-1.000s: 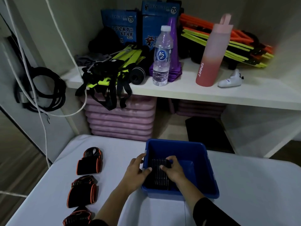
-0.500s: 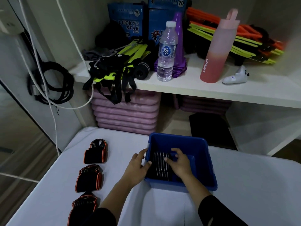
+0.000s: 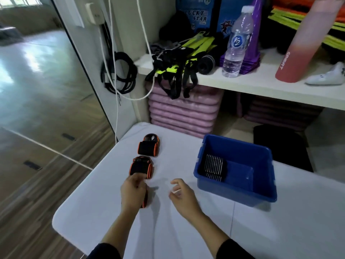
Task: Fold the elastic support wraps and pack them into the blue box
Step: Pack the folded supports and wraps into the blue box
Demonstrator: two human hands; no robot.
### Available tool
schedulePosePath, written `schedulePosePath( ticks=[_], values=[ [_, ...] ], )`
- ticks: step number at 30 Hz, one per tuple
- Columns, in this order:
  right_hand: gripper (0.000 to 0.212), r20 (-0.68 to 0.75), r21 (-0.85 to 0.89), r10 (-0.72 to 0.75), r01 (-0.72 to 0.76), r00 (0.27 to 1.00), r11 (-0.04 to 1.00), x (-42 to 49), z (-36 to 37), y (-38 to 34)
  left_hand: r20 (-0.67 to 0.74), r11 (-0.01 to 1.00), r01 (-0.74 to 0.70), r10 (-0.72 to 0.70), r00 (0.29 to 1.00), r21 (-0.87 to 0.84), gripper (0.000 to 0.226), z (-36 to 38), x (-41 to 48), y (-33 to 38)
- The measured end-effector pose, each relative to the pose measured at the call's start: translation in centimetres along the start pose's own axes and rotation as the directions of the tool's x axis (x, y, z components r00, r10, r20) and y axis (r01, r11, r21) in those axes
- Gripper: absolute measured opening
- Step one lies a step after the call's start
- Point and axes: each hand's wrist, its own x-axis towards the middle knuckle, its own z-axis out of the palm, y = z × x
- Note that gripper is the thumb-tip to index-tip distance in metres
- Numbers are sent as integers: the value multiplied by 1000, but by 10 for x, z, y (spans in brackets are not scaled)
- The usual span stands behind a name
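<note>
Nearest wrap point(image 3: 145, 201): on the tabletop point(image 3: 280, 230), under our left grip point(image 3: 133, 192), fingers curled over it.
Right grip point(image 3: 182, 195): spread and empty, just beside.
Handling: we judge it light, soft, springy; pinch across the folded middle so the fold holds.
Blue box point(image 3: 233, 191): to our right, one striped wrap point(image 3: 212, 168) inside.

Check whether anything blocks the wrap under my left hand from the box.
Nothing visible does. Only table and the open right hand lie between the wrap, held by the left hand, and the box. A packed wrap fills the box's left side; the rest is free.
</note>
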Motion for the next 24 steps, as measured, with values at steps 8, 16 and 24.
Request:
schedulePosePath(
  ticks=[8,16,24],
  values=[
    [77,190,-8,126,-127,974,992,22,82,-1,233,976,214,-214,949,22,43,-44,32,-81],
    [66,97,-33,101,-98,990,995,42,121,3,503,990,96,-32,864,-101,73,-44,44,-112],
    [47,-27,71,72,-70,997,995,36,124,-2,517,981,17,87,851,-193,57,-49,43,-108]
  ],
)
